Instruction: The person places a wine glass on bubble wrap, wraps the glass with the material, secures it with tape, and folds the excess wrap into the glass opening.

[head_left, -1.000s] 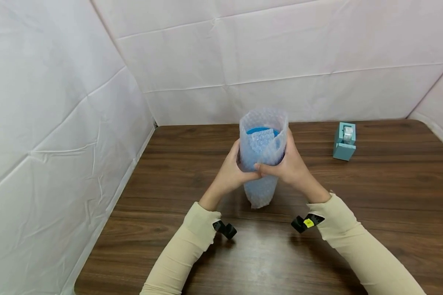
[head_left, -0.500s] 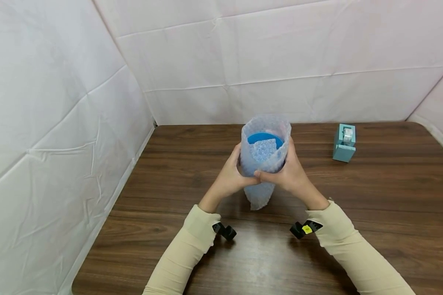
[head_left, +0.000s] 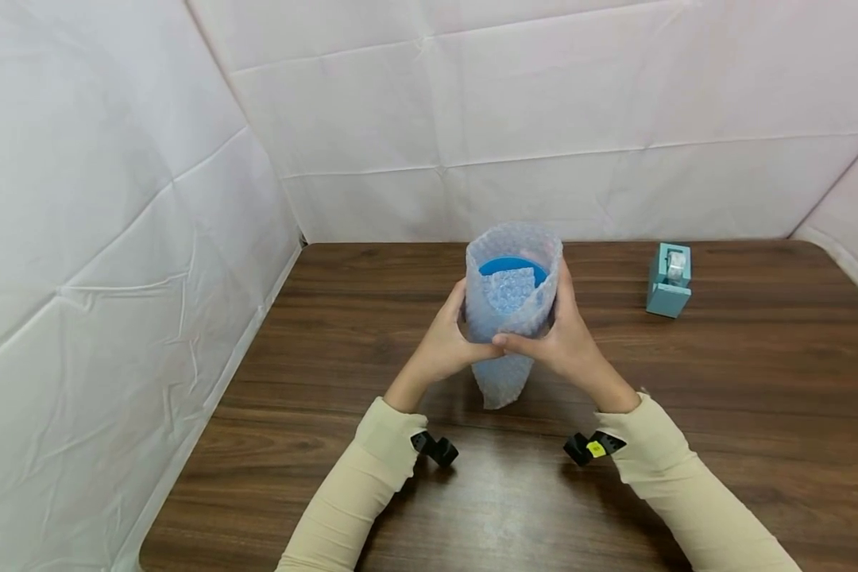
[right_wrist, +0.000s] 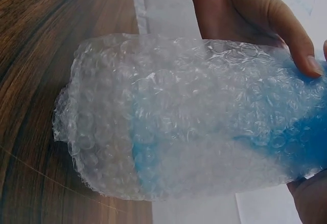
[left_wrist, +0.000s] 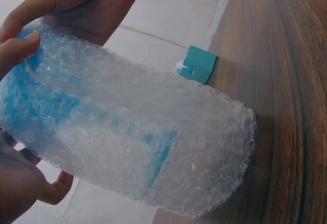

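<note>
A tall roll of clear bubble wrap [head_left: 504,318] surrounds a blue cylindrical object [head_left: 508,263], whose blue rim shows inside the open top. My left hand [head_left: 443,342] grips the roll from the left, and my right hand [head_left: 568,334] grips it from the right. Both thumbs meet across the near side. In the left wrist view, blue shows through the bubble wrap [left_wrist: 122,117] in the upper part, and the lower end is wrap alone, close over the table. The right wrist view shows the same bubble wrap [right_wrist: 179,117] with a blue edge partway along. What the blue object is, I cannot tell.
A teal tape dispenser [head_left: 668,282] with a clear tape roll stands at the back right of the brown wooden table [head_left: 314,349]. White cloth [head_left: 529,103] hangs behind the table and along its left and right sides.
The top of the wrapped object has tipped slightly toward me and come down a little, showing more of the blue rim. Both hands keep their hold.
</note>
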Tool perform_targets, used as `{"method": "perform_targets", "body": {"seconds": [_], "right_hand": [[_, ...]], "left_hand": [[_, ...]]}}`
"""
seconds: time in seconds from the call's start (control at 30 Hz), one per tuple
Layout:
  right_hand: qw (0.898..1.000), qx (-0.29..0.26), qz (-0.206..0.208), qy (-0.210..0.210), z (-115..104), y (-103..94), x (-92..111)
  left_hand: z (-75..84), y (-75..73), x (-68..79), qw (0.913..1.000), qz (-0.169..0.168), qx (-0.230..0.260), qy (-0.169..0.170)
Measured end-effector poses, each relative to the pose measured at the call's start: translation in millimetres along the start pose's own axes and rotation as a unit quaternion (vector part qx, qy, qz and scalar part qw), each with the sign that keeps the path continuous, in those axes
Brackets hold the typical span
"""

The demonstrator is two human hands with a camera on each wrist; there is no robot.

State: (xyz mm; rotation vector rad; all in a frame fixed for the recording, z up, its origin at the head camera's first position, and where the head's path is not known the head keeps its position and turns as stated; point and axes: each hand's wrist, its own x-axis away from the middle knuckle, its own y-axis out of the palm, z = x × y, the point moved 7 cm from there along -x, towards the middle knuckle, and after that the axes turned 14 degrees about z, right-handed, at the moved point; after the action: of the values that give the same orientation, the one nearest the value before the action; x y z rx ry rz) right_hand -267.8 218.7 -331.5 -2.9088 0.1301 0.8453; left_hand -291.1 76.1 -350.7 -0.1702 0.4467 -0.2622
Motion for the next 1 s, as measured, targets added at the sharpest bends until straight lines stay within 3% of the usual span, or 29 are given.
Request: {"method": "perform_targets", "body": {"seconds": [0.13, 0.27, 0.4, 0.53, 0.63, 0.73, 1.0], "right_hand": [[0.999, -0.016, 0.011, -0.030, -4, -4.1, 4], [0.990, 0.004, 0.058, -0.129, -16, -12.4, 7], [0.954, 0.037, 0.137, -0.265, -32, -20.6, 12], [0.913, 0.078, 0.187, -0.354, -38, -23.8, 20], [0.889, 0.105, 0.189, -0.404, -40, -21.5, 25], [0.872, 0.116, 0.179, -0.441, -41, -18.2, 29], [0.854, 0.160, 0.126, -0.478, -41, -10.9, 28]], "left_hand": [[-1.2, 0.4, 0.4, 0.9999, -0.001, 0.011, -0.008], [-3.7, -0.7, 0.5, 0.9997, 0.006, 0.013, -0.020], [-4.8, -1.6, 0.1, 0.9997, 0.011, 0.011, -0.017], [-5.3, -1.9, -0.4, 0.9997, 0.010, 0.013, -0.015], [-5.7, -1.9, -0.7, 0.9997, 0.009, 0.015, -0.018], [-5.7, -2.1, -0.9, 0.9996, 0.009, 0.018, -0.020], [-5.6, -1.3, -1.5, 0.9997, 0.008, 0.014, -0.019]]}}
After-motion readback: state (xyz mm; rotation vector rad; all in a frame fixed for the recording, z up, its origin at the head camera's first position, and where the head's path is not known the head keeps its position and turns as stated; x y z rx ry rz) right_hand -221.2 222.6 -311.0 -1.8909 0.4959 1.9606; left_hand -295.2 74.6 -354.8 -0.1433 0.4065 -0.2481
